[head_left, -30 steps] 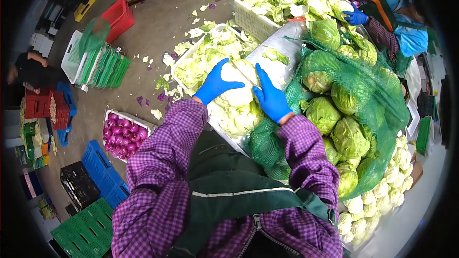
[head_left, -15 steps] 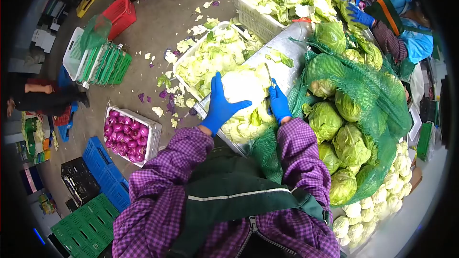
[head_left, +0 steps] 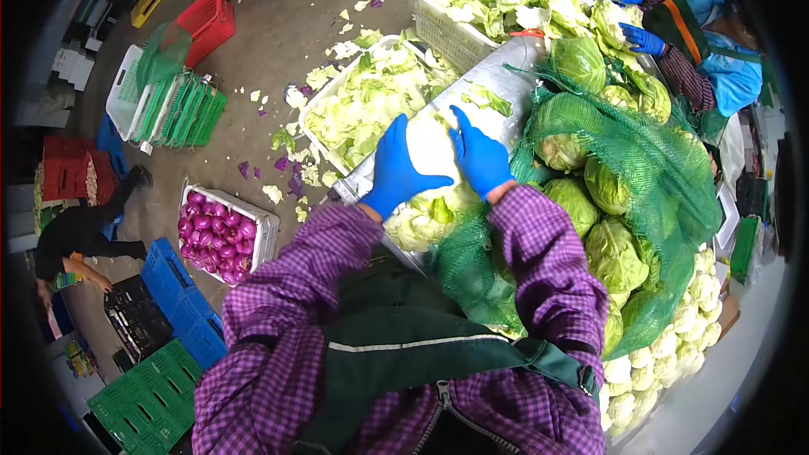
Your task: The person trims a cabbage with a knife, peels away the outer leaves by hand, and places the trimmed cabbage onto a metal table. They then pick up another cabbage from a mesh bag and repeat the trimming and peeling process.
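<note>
Head view | left hand [head_left: 398,170] and right hand [head_left: 485,160] cup pale cabbage [head_left: 428,152] from opposite sides | cabbage between them, above loose leaves [head_left: 415,230], beside bare metal tabletop [head_left: 509,74] | even, spread-finger pressure should steady it without bruising

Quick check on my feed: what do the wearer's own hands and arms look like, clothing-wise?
The left hand and right hand are gloved in plain, close-fitting blue, with no markings that I can make out. The left sleeve and right sleeve are long, in a purple-and-dark check, and end just short of the gloves.
</note>
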The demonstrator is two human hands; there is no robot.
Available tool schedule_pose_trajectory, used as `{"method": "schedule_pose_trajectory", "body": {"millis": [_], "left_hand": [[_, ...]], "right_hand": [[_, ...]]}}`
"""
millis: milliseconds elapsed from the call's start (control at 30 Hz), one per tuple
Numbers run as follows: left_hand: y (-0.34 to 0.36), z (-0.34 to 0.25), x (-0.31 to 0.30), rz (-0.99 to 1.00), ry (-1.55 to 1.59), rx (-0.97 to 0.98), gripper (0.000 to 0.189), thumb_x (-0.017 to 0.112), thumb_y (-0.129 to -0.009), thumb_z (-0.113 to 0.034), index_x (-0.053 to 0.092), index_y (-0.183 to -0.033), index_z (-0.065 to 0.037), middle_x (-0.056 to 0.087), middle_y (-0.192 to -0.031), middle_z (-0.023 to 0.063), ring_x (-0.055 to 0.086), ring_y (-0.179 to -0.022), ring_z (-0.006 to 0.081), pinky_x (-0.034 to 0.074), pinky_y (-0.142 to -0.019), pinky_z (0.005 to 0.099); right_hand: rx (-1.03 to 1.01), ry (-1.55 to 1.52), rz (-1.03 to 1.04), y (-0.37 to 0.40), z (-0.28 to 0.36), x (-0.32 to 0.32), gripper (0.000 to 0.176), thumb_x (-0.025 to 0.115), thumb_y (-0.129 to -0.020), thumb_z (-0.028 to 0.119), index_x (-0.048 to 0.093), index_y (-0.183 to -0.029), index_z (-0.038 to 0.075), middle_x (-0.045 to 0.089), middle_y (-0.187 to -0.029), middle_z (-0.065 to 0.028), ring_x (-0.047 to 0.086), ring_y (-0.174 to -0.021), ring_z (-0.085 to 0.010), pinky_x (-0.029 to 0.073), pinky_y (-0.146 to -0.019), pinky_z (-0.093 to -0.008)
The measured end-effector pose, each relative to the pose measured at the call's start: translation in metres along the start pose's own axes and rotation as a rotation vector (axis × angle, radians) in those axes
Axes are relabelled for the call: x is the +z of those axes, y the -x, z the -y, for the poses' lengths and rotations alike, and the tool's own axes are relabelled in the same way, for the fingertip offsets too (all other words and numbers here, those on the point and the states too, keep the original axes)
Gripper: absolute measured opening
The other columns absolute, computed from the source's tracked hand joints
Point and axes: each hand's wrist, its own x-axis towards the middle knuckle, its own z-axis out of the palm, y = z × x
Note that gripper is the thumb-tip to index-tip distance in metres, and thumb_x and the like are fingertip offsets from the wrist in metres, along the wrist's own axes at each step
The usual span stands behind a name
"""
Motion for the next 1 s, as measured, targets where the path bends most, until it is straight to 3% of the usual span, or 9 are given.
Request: {"method": "schedule_pose_trajectory", "body": {"millis": [167, 300, 500, 567, 633, 733, 833, 967, 1000], "left_hand": [[0.013, 0.001, -0.006, -0.087, -0.012, 0.069, 0.128, 0.087, -0.049, -0.051, 0.019, -0.14, 0.008, 0.037, -0.133, 0.0276, 0.039, -0.123, 0.039, 0.033, -0.103, 0.0465], [0.026, 0.012, -0.014, -0.151, 0.142, -0.023, 0.13, 0.087, -0.049, -0.051, 0.015, -0.142, 0.006, 0.032, -0.136, 0.0284, 0.035, -0.127, 0.0394, 0.031, -0.105, 0.0461], [-0.006, 0.006, -0.043, 0.21, -0.211, 0.266, 0.124, 0.087, -0.05, -0.048, 0.019, -0.145, -0.004, 0.024, -0.145, 0.0246, 0.024, -0.134, 0.0401, 0.024, -0.11, 0.0471], [-0.012, 0.005, -0.036, 0.237, -0.06, 0.162, 0.121, 0.087, -0.05, -0.047, 0.022, -0.144, -0.007, 0.027, -0.144, 0.0244, 0.026, -0.134, 0.0395, 0.025, -0.109, 0.0467], [-0.016, 0.004, -0.029, 0.18, -0.005, 0.18, 0.12, 0.087, -0.05, -0.047, 0.025, -0.143, -0.004, 0.031, -0.141, 0.0246, 0.029, -0.132, 0.0392, 0.027, -0.108, 0.0465], [-0.02, 0.017, -0.004, 0.073, 0.047, 0.266, 0.121, 0.088, -0.044, -0.052, 0.032, -0.137, 0.001, 0.04, -0.133, 0.0232, 0.037, -0.125, 0.0399, 0.03, -0.105, 0.0454], [-0.007, 0.014, -0.007, 0.049, 0.054, 0.206, 0.126, 0.085, -0.045, -0.056, 0.024, -0.143, -0.004, 0.031, -0.14, 0.0258, 0.032, -0.128, 0.0418, 0.022, -0.108, 0.0501], [0.016, -0.008, -0.014, 0.089, -0.152, 0.11, 0.126, 0.085, -0.046, -0.05, 0.018, -0.145, -0.01, 0.025, -0.144, 0.0232, 0.028, -0.127, 0.0467, 0.022, -0.107, 0.0538], [0.02, -0.002, -0.013, 0.051, -0.079, 0.152, 0.124, 0.085, -0.046, -0.049, 0.02, -0.145, -0.01, 0.025, -0.143, 0.0219, 0.028, -0.128, 0.045, 0.022, -0.108, 0.053]], "right_hand": [[0.128, -0.205, -0.193, -0.071, -0.098, 0.085, 0.051, 0.04, -0.095, 0.04, 0.036, -0.139, 0.016, 0.064, -0.099, -0.024, 0.062, -0.085, -0.041, 0.049, -0.077, -0.0474], [0.419, -0.453, -0.163, -0.036, -0.052, 0.037, 0.052, 0.04, -0.095, 0.041, 0.035, -0.141, 0.017, 0.063, -0.101, -0.0263, 0.062, -0.088, -0.042, 0.048, -0.077, -0.0471], [0.017, -0.54, -0.326, 0.059, 0.007, 0.03, 0.054, 0.045, -0.096, 0.03, 0.028, -0.145, 0.016, 0.063, -0.09, -0.0284, 0.062, -0.082, -0.0425, 0.049, -0.072, -0.0457], [0.12, -0.582, -0.18, 0.072, 0.018, 0.032, 0.056, 0.045, -0.095, 0.03, 0.024, -0.146, 0.017, 0.058, -0.111, -0.0293, 0.061, -0.088, -0.0442, 0.049, -0.074, -0.0461], [-0.005, -0.388, -0.387, 0.069, 0.012, 0.055, 0.058, 0.047, -0.094, 0.029, 0.023, -0.146, 0.018, 0.047, -0.128, -0.0288, 0.059, -0.092, -0.045, 0.049, -0.075, -0.0473], [0.236, -0.391, -0.032, 0.061, 0.009, 0.042, 0.058, 0.045, -0.093, 0.026, 0.023, -0.146, 0.015, 0.043, -0.134, -0.0257, 0.059, -0.087, -0.0452, 0.049, -0.072, -0.0482], [0.073, -0.448, -0.251, 0.047, 0.001, 0.058, 0.047, 0.036, -0.099, 0.026, 0.033, -0.142, 0.007, 0.043, -0.137, -0.0218, 0.047, -0.122, -0.037, 0.041, -0.096, -0.0388], [0.211, -0.661, -0.344, -0.001, -0.051, 0.063, 0.052, 0.036, -0.099, 0.032, 0.039, -0.135, -0.006, 0.055, -0.123, -0.0221, 0.058, -0.104, -0.025, 0.044, -0.093, -0.038], [0.294, -0.883, -0.122, -0.011, -0.062, 0.07, 0.05, 0.037, -0.099, 0.03, 0.04, -0.134, -0.006, 0.056, -0.121, -0.0207, 0.057, -0.104, -0.0234, 0.043, -0.093, -0.0376]]}}
